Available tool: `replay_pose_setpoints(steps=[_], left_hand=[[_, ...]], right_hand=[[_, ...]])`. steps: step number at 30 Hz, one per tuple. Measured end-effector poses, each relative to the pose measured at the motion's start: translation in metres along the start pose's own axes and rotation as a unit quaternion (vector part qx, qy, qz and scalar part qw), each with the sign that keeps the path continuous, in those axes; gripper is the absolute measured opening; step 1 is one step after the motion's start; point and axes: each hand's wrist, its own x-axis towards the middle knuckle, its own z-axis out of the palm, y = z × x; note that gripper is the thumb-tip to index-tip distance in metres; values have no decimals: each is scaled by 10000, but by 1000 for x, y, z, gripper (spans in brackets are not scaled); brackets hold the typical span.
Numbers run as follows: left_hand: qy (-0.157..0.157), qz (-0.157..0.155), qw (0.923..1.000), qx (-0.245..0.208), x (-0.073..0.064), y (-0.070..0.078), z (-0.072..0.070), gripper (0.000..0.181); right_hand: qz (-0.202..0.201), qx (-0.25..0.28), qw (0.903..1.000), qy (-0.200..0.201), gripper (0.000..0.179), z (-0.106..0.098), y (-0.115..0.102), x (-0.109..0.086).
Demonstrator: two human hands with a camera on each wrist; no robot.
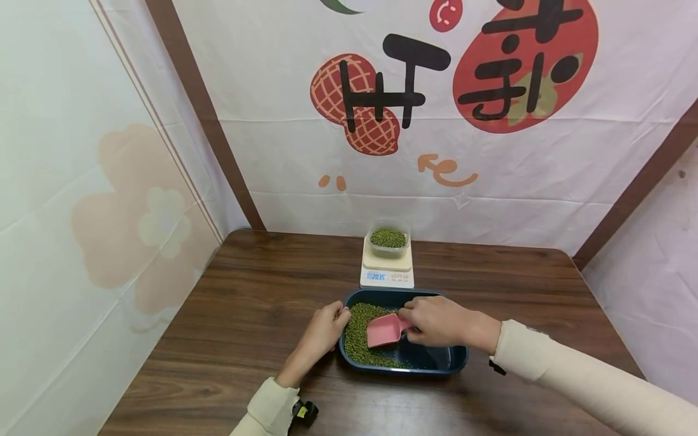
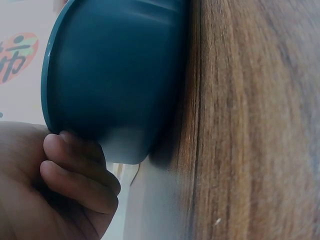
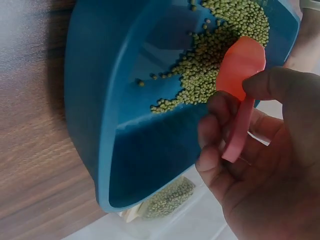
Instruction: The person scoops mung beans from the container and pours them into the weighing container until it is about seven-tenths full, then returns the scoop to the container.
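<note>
A dark blue plastic tub (image 1: 403, 370) stands on the table, with green mung beans (image 1: 357, 339) heaped toward its left side. My left hand (image 1: 325, 327) holds the tub's left end at the rim; its curled fingers (image 2: 75, 175) show against the outer wall in the left wrist view. Over the tub, my right hand (image 1: 436, 321) grips the handle of a pink scoop (image 1: 384, 330). The thumb lies along that handle (image 3: 239, 132) in the right wrist view. The scoop's bowl rests among the beans, and I see no beans inside it.
Behind the tub, a white kitchen scale (image 1: 386, 277) with a lit display carries a clear plastic container (image 1: 388, 249) of mung beans. The brown wooden table (image 1: 262, 284) meets a printed cloth backdrop (image 1: 283, 151) at the back.
</note>
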Motion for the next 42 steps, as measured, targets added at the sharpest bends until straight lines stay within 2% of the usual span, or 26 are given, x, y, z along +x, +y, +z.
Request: replay_pose_setpoints(steps=[6, 11, 16, 25, 36, 42], left_hand=[[15, 67, 10000, -47, -9, 0, -1, 34], [-1, 91, 9999, -85, -15, 0, -1, 34], [-32, 1, 9999, -99, -15, 1, -2, 33], [-18, 39, 9999, -113, -15, 3, -3, 35], [-24, 69, 10000, -25, -15, 1, -4, 34], [-3, 139, 9996, 243, -14, 3, -5, 35]], right_hand=[[-328, -477, 9980, 261, 16, 5, -5, -6], [-313, -599, 9974, 231, 16, 8, -11, -11], [-209, -534, 9983, 111, 16, 12, -13, -12], [4, -212, 9997, -111, 15, 22, -13, -15], [-40, -168, 9998, 93, 12, 17, -9, -17], [30, -123, 9997, 227, 10, 17, -6, -19]])
